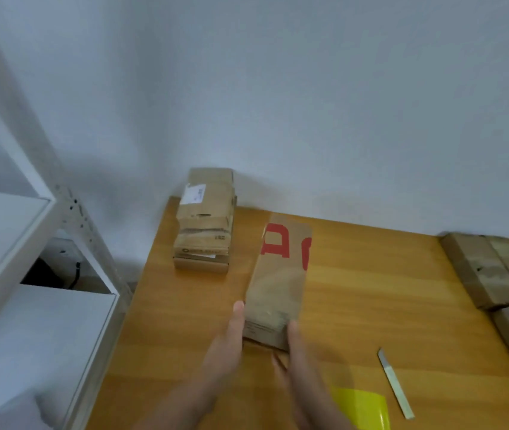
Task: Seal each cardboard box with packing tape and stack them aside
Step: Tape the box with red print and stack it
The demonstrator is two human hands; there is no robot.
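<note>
A long flat cardboard box [278, 274] with red printed letters lies on the wooden table [371, 290], its near end between my hands. My left hand [225, 346] lies flat against the box's left near side with fingers straight. My right hand [299, 364] presses its right near corner, fingers extended. A stack of several small cardboard boxes [205, 221] stands at the table's back left corner by the wall. More flat cardboard boxes [492, 271] lie along the right edge. The picture is blurred by motion.
A metal blade [395, 383] lies on the table to the right of my hands. A yellow sheet [365, 408] sits at the near edge. A white metal shelf unit [45, 243] stands left of the table. The wall runs behind the table.
</note>
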